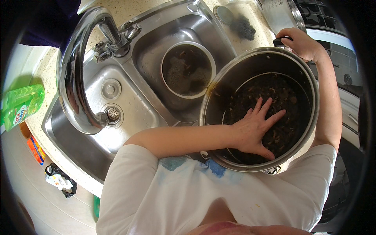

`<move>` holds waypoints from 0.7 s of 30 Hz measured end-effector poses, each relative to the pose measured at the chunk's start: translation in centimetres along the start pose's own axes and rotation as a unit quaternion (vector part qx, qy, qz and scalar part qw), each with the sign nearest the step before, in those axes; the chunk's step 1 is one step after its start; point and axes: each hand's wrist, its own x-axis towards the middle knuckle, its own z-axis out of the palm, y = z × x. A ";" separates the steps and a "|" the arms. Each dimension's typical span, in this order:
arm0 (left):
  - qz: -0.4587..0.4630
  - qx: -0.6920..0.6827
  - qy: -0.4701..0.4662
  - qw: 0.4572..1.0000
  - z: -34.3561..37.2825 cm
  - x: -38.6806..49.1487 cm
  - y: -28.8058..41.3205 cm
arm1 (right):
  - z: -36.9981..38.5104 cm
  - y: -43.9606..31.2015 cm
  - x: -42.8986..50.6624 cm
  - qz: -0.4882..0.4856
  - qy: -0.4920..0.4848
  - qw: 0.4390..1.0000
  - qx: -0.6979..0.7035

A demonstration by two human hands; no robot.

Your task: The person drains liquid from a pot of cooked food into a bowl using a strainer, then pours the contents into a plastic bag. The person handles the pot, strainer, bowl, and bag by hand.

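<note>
My right hand (302,44) grips the black side handle (282,41) of a large stainless steel stockpot (312,88). The pot leans towards the sink, its mouth facing me. Inside lie wet dark brown pieces (276,135), perhaps plant matter, with lighter bits among them. My left hand (258,126) reaches into the pot with fingers spread over these pieces and grasps nothing. Beside the pot's left rim, a round pale-rimmed vessel (213,63) stands in the sink basin. It holds brown liquid (188,70) with foam and a few floating bits.
A chrome faucet (70,76) arches over the left basin of the steel sink (141,108). Steel wool (243,28) and a round lid (223,14) lie on the speckled counter (261,17). A green detergent bottle (23,102) is at far left; a clear container (276,14) stands behind my right hand.
</note>
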 end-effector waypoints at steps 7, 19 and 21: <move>0.002 0.005 0.001 1.000 0.1 0.1 0.0 | 0.1 0.2 -0.3 -0.007 0.010 1.000 -0.011; 0.003 0.001 0.000 1.000 0.3 0.1 -0.1 | 0.9 2.0 0.6 -0.051 0.029 0.998 -0.008; 0.003 -0.001 -0.002 1.000 0.3 0.1 -0.1 | 1.2 2.5 0.7 -0.070 0.035 0.997 -0.007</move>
